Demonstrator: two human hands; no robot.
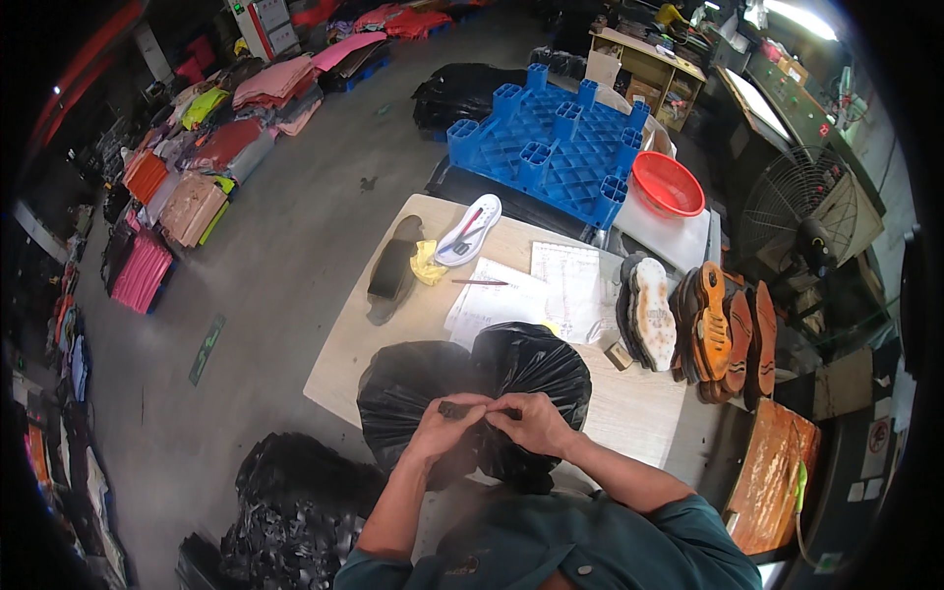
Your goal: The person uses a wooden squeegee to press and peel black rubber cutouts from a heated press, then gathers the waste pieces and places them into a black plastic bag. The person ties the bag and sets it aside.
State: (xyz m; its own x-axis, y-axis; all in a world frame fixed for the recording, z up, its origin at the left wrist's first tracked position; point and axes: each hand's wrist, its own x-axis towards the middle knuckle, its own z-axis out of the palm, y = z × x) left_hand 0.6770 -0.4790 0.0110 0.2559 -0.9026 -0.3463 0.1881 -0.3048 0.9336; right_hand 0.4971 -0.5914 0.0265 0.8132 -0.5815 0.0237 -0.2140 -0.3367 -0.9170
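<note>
**Black plastic bag pinched at its neck on the wooden table**

Black plastic bag [531, 369], full and shiny, sits at the near edge of the pale wooden table [639, 408], right in front of the person. What it holds cannot be seen. A second black bag [403, 379] bulges just to its left, touching it, and another black bag [295, 501] slumps on the floor below the table's left corner.

Both hands meet at the bag's gathered top. The left hand [447, 423] has its fingers closed on a small dark twist of plastic; the right hand [536, 421] is closed on the same bunch, fingertips touching the left's.

Behind the bags lie two printed white paper sheets [536, 290] with a red pen [480, 282] beside them. A white shoe sole [470, 231] and a dark insole [391, 270] rest at the far left corner, with a yellow scrap [428, 264] between them. Stacked soles [649, 313], pale and then brown-orange [723, 329], stand on edge at the right.

Beyond the table lean a blue plastic pallet [551, 147] and a red round basin [667, 182], whose inside looks bare.
</note>
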